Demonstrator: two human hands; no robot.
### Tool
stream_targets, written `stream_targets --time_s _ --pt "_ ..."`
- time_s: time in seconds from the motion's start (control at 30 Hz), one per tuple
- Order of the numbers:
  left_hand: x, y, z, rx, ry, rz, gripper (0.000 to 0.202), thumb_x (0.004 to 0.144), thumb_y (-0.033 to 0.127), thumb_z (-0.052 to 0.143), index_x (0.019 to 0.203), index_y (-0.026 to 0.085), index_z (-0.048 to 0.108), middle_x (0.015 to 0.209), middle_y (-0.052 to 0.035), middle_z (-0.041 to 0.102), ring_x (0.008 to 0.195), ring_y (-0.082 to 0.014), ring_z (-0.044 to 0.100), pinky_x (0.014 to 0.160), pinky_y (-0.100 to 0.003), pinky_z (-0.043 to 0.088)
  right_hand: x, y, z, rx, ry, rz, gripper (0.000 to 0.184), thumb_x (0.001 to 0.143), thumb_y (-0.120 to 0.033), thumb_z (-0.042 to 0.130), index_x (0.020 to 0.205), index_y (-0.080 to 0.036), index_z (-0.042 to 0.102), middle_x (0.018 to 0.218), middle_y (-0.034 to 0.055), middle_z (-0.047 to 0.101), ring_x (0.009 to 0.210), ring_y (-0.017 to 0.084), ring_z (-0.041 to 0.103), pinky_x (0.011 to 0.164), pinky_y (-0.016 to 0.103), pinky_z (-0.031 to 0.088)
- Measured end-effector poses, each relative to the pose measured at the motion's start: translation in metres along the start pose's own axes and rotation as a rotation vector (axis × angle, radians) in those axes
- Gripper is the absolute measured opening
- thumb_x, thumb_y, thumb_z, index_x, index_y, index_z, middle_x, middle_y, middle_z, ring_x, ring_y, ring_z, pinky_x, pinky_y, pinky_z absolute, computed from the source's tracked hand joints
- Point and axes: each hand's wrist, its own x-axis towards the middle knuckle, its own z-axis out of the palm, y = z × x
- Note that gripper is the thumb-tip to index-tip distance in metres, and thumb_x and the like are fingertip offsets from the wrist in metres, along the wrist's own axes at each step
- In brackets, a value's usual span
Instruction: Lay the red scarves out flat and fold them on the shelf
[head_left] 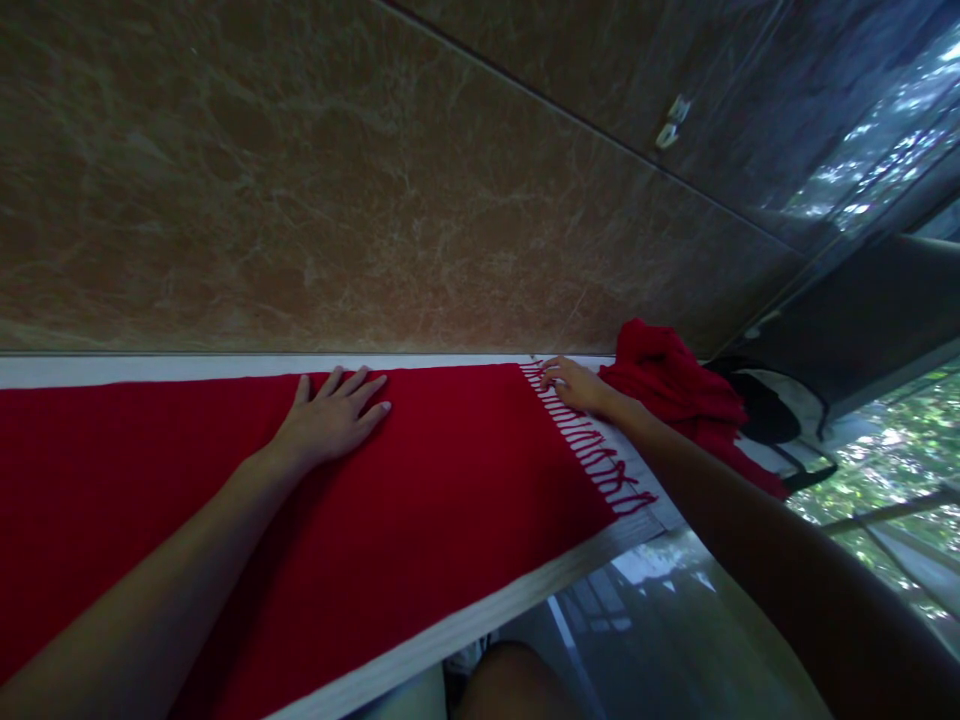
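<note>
A long red scarf [465,480], or a shawl of the same shape, lies spread flat along a white board or table. Red tassels [592,455] stick out in a row from its right end, some of them curled near the lower corner. My left hand [337,415] rests palm down near the scarf's far edge, fingers spread on the fabric. At the far right corner my right hand [568,382] has its fingers bent and drawn together on the first tassels. The exact grip of those fingertips is too small to make out.
A brown marbled tile wall [337,180] rises right behind the table [450,630]. Crumpled red cloth [667,375] lies beyond my right hand, beside a black-and-white bag-like item [765,405]. A shiny tiled floor [675,640] shows below, and a wall socket [671,122] is higher up.
</note>
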Motion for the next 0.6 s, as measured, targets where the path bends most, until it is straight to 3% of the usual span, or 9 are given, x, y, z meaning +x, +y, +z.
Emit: stream_targets --time_s 0.13,0.33,0.43,0.6 --pt "-0.001 0.002 -0.003 -0.001 -0.026 -0.015 0.071 0.110 0.053 0.025 0.176 0.026 0.032 0.184 -0.0070 0.021 0.171 -0.0419 0.014 0.136 -0.073 0.012 0.001 0.001 0.002 -0.022 -0.030 0.048 0.042 0.092 -0.007 0.054 0.114 -0.024 0.085 0.153 0.0090 0.065 0.140 0.026 0.060 0.120 0.041 0.047" --pt "0.001 -0.001 0.002 0.002 0.004 0.014 0.072 0.111 0.056 0.024 0.176 0.026 0.033 0.184 -0.0083 0.023 0.171 -0.0430 0.016 0.134 -0.075 0.013 -0.009 0.021 -0.001 -0.111 -0.051 0.196 0.031 0.091 -0.014 0.061 0.107 -0.022 0.086 0.155 0.0139 0.063 0.143 0.034 0.057 0.120 0.054 0.045" --pt "0.003 -0.005 0.006 -0.002 0.023 0.022 0.072 0.111 0.058 0.024 0.175 0.029 0.034 0.184 -0.0070 0.025 0.171 -0.0425 0.017 0.134 -0.074 0.014 -0.012 0.025 -0.001 -0.121 -0.028 0.213 0.035 0.095 -0.015 0.055 0.113 -0.022 0.084 0.153 0.0133 0.064 0.140 0.032 0.059 0.118 0.048 0.047" --pt "0.002 -0.003 0.004 0.009 -0.002 0.010 0.073 0.110 0.057 0.024 0.176 0.027 0.032 0.184 -0.0066 0.021 0.171 -0.0418 0.015 0.135 -0.073 0.013 -0.009 0.017 0.002 -0.093 -0.014 0.114 0.041 0.098 -0.015 0.051 0.124 -0.023 0.081 0.157 0.0092 0.061 0.143 0.026 0.057 0.119 0.040 0.047"
